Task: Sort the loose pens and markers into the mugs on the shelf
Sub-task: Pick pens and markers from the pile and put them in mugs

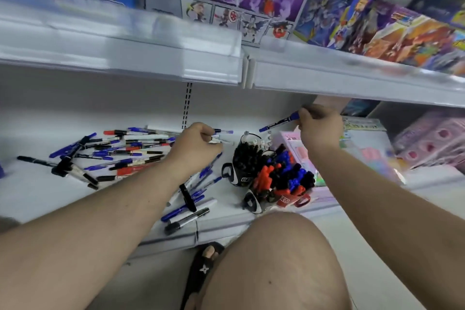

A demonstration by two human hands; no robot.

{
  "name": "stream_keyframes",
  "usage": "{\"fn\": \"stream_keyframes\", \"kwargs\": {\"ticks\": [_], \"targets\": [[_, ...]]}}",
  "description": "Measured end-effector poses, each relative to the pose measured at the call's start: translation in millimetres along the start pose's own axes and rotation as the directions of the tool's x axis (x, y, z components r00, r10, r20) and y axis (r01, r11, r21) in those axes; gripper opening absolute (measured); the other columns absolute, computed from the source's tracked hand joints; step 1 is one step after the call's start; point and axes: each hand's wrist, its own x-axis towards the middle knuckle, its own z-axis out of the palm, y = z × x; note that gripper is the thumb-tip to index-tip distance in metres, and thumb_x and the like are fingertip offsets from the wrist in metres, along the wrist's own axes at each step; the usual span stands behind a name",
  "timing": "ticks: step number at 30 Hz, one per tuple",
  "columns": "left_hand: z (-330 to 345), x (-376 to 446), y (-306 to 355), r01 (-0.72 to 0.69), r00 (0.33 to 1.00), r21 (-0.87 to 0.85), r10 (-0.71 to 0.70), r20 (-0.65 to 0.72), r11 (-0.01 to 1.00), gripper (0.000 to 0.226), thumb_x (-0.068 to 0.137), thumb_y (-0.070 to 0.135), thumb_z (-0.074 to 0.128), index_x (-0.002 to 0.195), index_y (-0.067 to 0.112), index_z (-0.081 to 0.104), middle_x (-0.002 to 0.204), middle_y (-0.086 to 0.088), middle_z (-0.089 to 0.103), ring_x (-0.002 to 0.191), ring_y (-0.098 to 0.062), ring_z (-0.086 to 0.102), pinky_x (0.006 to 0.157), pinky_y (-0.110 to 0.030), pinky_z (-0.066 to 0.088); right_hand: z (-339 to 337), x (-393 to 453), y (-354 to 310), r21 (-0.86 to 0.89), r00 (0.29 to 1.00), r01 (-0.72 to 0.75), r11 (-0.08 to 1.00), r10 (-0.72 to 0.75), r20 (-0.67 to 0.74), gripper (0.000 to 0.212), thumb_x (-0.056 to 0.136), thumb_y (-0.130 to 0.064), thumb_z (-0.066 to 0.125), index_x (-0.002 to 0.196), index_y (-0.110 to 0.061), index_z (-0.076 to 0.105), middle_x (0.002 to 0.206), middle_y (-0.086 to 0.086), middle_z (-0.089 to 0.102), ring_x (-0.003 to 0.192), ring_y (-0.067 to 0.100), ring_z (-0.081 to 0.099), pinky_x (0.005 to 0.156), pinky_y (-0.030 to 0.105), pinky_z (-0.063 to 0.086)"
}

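Many loose pens (130,151) litter the white shelf (37,184); left hand (195,145) and right hand (319,126) each pinch one.

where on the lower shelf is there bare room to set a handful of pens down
Bare shelf shows at the far left front, below the loose pens, and along the back wall behind them. Crowded: the pile under the left hand, the mugs, and the pink boxes below the right hand.

shelf (45,184): smooth white painted metal, faint sheen
loose pens (130,153): glossy plastic barrels, at 9 o'clock of the mugs
mugs (241,173): glossy black glaze
toy boxes (364,20): glossy printed cardboard, at 12 o'clock
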Motion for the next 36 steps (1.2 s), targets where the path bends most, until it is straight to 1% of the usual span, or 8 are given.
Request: {"fn": "stream_keyframes", "kwargs": {"ticks": [5, 14, 17, 22, 25, 28, 32, 36], "targets": [[23.8, 20.7, -4.8, 0.061, 0.998, -0.109, -0.058, 0.029, 0.992, 0.028, 0.087, 0.017, 0.070, 0.112, 0.020, 0.057, 0.108, 0.001, 0.060, 0.089, -0.012, 0.059, 0.068, -0.020, 0.046, -0.3, 18.8, 34.8, -0.072, 0.999, -0.021, 0.997, 0.018, -0.049, 0.020, 0.087, -0.019, 0.062, 0.100, -0.016, 0.076, 0.092, 0.006, 0.075, 0.087, 0.025, 0.071, 0.087, 0.047, 0.057], [43.7, 39.9, -27.6, 0.147, 0.989, -0.116, -0.146, 0.017, 0.982, 0.029, 0.086, 0.015, 0.070, 0.113, 0.017, 0.058, 0.103, 0.003, 0.062, 0.092, -0.013, 0.059, 0.066, -0.020, 0.043, 8.8, 31.3, 69.8, -0.128, 0.995, -0.047, 0.991, 0.034, -0.095, 0.022, 0.095, -0.016, 0.059, 0.111, -0.013, 0.073, 0.106, 0.003, 0.074, 0.099, 0.019, 0.067, 0.095, 0.033, 0.051], [46.3, 42.5, -32.0, 0.168, 0.986, -0.138, -0.167, 0.019, 0.976, 0.030, 0.086, 0.015, 0.071, 0.114, 0.015, 0.059, 0.106, 0.001, 0.062, 0.095, -0.014, 0.060, 0.076, -0.023, 0.043, 11.2, 32.1, 85.4, -0.175, 0.993, -0.068, 0.982, 0.049, -0.108, 0.024, 0.097, -0.016, 0.057, 0.116, -0.012, 0.070, 0.108, 0.004, 0.072, 0.101, 0.020, 0.066, 0.095, 0.031, 0.049], [43.0, 41.1, -41.2, 0.185, 0.983, -0.111, -0.183, 0.027, 0.977, 0.028, 0.085, 0.016, 0.071, 0.110, 0.018, 0.058, 0.104, 0.001, 0.063, 0.094, -0.013, 0.060, 0.070, -0.020, 0.043, 33.8, 36.5, 113.6, -0.235, 0.985, -0.125, 0.964, 0.092, -0.143, 0.025, 0.097, -0.014, 0.054, 0.121, -0.011, 0.058, 0.103, 0.004, 0.067, 0.091, 0.020, 0.059, 0.080, 0.026, 0.041], [34.9, 41.4, -47.6, 0.178, 0.984, -0.045, -0.176, 0.041, 0.983, 0.029, 0.085, 0.019, 0.072, 0.109, 0.021, 0.057, 0.101, 0.003, 0.062, 0.091, -0.012, 0.061, 0.071, -0.022, 0.046, 56.5, 41.8, 133.6, -0.364, 0.988, -0.152, 0.919, 0.129, -0.088, 0.016, 0.098, -0.013, 0.052, 0.111, -0.007, 0.060, 0.104, 0.011, 0.068, 0.093, 0.028, 0.061, 0.077, 0.028, 0.040], [23.6, 42.6, -58.1, 0.177, 0.983, 0.033, -0.178, 0.039, 0.984, 0.028, 0.086, 0.016, 0.070, 0.111, 0.020, 0.057, 0.097, 0.005, 0.061, 0.086, -0.008, 0.059, 0.070, -0.021, 0.047, 76.7, 48.9, 150.1, -0.506, 0.988, -0.139, 0.851, 0.151, -0.017, 0.016, 0.097, -0.018, 0.055, 0.107, -0.012, 0.065, 0.104, 0.016, 0.070, 0.100, 0.035, 0.065, 0.080, 0.035, 0.049], [8.7, 41.2, -72.9, 0.203, 0.977, 0.113, -0.208, 0.037, 0.973, 0.029, 0.085, 0.017, 0.071, 0.110, 0.022, 0.056, 0.101, 0.006, 0.061, 0.088, -0.004, 0.057, 0.065, -0.018, 0.041, 89.6, 56.9, 168.0, -0.662, 0.974, -0.118, 0.741, 0.217, 0.070, 0.023, 0.092, -0.022, 0.057, 0.106, -0.014, 0.074, 0.104, 0.013, 0.072, 0.096, 0.034, 0.067, 0.083, 0.038, 0.056], [-4.2, 38.6, -72.6, 0.202, 0.978, 0.137, -0.208, 0.033, 0.970, 0.032, 0.085, 0.016, 0.070, 0.114, 0.020, 0.058, 0.102, 0.005, 0.062, 0.088, -0.006, 0.058, 0.064, -0.019, 0.040, 85.1, 57.2, 158.2, -0.712, 0.964, -0.109, 0.694, 0.248, 0.094, 0.024, 0.091, -0.018, 0.054, 0.101, -0.007, 0.073, 0.099, 0.016, 0.071, 0.090, 0.034, 0.067, 0.073, 0.033, 0.053]]}}
